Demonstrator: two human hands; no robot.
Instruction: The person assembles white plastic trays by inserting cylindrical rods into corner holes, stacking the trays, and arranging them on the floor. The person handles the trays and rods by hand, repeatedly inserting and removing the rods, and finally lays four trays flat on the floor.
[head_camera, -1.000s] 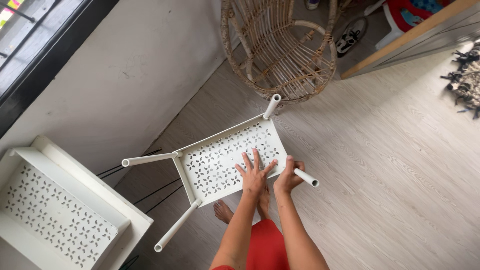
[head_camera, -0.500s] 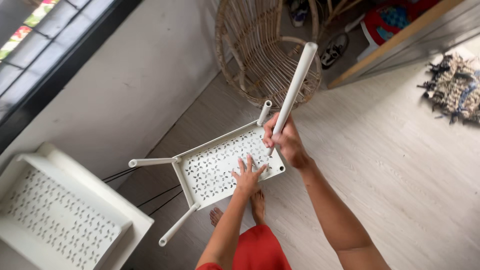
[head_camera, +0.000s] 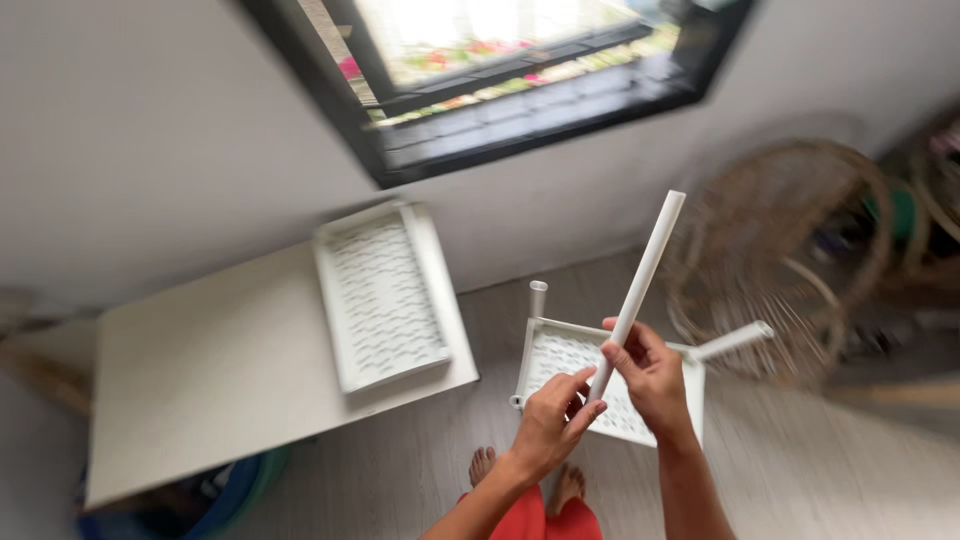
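My right hand (head_camera: 655, 375) has its grip closed around the long white plastic tube leg (head_camera: 640, 285), held upright and tilted. My left hand (head_camera: 550, 425) pinches at its lower end. Just below lies the white perforated plastic shelf tray (head_camera: 560, 355), upside down on the floor with two legs fitted. I judge this leg is loose, needing lining up with a socket. A second tray (head_camera: 380, 290) rests on the white counter (head_camera: 200, 390).
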